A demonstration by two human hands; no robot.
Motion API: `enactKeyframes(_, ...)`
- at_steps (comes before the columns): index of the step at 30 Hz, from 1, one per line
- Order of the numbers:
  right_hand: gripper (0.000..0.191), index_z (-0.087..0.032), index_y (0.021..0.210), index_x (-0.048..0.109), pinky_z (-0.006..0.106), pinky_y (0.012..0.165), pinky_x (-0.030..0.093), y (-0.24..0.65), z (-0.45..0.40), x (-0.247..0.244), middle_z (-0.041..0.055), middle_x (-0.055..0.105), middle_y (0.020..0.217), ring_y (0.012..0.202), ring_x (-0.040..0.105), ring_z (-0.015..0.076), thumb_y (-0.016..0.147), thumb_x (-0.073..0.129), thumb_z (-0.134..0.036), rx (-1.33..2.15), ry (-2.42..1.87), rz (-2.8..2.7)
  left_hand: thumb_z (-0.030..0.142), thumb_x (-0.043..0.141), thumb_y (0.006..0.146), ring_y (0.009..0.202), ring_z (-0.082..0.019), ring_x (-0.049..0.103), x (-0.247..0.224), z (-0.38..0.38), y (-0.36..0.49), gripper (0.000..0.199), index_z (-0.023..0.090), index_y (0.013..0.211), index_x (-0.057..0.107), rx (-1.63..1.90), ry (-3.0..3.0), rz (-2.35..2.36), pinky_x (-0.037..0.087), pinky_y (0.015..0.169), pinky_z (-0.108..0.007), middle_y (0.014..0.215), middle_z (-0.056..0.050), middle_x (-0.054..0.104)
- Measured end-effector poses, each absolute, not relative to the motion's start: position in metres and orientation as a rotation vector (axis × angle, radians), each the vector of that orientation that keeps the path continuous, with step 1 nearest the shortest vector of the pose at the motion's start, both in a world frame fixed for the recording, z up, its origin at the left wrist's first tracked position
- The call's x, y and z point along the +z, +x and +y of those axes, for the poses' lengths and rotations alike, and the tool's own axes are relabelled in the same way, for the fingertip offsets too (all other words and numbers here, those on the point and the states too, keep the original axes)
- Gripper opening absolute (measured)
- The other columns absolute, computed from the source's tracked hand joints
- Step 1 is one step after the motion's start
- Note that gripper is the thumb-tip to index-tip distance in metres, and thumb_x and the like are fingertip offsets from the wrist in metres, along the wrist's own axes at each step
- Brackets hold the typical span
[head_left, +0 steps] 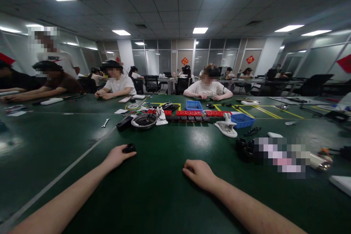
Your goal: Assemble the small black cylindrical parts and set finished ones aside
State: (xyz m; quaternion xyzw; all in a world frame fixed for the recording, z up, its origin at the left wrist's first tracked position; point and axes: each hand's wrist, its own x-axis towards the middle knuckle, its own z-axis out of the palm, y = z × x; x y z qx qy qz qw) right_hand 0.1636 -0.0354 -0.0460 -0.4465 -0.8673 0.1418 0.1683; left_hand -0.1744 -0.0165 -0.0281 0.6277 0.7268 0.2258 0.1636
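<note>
My left hand (117, 158) rests on the green table with fingers and thumb closed round a small black round part (129, 148), whose exact kind I cannot make out. My right hand (201, 173) lies on the table at centre right, fingers curled in loosely, and nothing shows in it. Beyond the left hand are a dark round dish with a pale rim (144, 121) and a black box-shaped piece (124, 123). Farther right stands a white clip-like stand (226, 125). Black ring-shaped pieces (248, 153) sit to the right of my right hand.
Red power strips (189, 113) run across the table's middle, near two blue bins (194, 105) (242, 120). A wrench (105, 123) lies at left. A metallic cylinder (318, 161) and a white flat object (341, 184) are at right. Several people sit across the table.
</note>
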Motion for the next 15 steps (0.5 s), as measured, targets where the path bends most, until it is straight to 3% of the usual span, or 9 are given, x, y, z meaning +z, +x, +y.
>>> enactKeyframes(7, 0.022, -0.018, 0.068, 0.054, 0.020, 0.053, 0.032, 0.176, -0.031, -0.044, -0.0009, 0.056, 0.064, 0.059, 0.049, 0.0111, 0.079, 0.040, -0.031, 0.397, -1.287, -2.233, 0.051, 0.059, 0.057, 0.071, -0.018, 0.054, -0.049, 0.014, -0.004, 0.041, 0.016, 0.077, 0.060, 0.567, 2.218, 1.553, 0.037, 0.059, -0.024, 0.076, -0.003, 0.059)
enactKeyframes(11, 0.029, -0.018, 0.059, 0.047, 0.020, 0.050, 0.030, 0.194, -0.019, -0.039, -0.0025, 0.047, 0.055, 0.053, 0.044, 0.0102, 0.080, 0.037, -0.034, 0.312, -1.364, -1.981, 0.055, 0.054, 0.060, 0.071, -0.019, 0.053, -0.050, 0.011, 0.043, 0.041, 0.016, 0.073, 0.059, 0.556, 2.377, 1.428, 0.037, 0.060, -0.025, 0.073, -0.002, 0.057)
enactKeyframes(15, 0.036, -0.017, 0.051, 0.037, 0.020, 0.048, 0.027, 0.212, -0.006, -0.033, -0.0048, 0.033, 0.048, 0.048, 0.035, 0.0090, 0.080, 0.036, -0.038, 0.280, -1.410, -1.809, 0.053, 0.060, 0.055, 0.076, -0.018, 0.052, -0.044, 0.009, 0.040, 0.056, 0.019, 0.098, 0.053, 0.571, 2.300, 1.331, 0.039, 0.065, -0.026, 0.089, -0.004, 0.055)
